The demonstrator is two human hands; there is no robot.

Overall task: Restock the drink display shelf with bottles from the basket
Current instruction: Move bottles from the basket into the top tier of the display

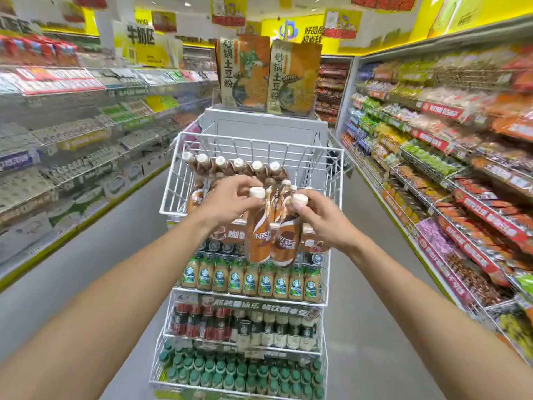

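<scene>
Tall white wire display shelf stands ahead of you, its tiers packed with round-capped bottles. The top wire basket holds brown plastic coffee bottles, one row along its back. Your left hand grips the left bottle by its neck and your right hand grips the right bottle. Both are glossy, upright and side by side at the basket's front rim.

Left hand pinches left bottle; right hand grips right bottle.
</scene>
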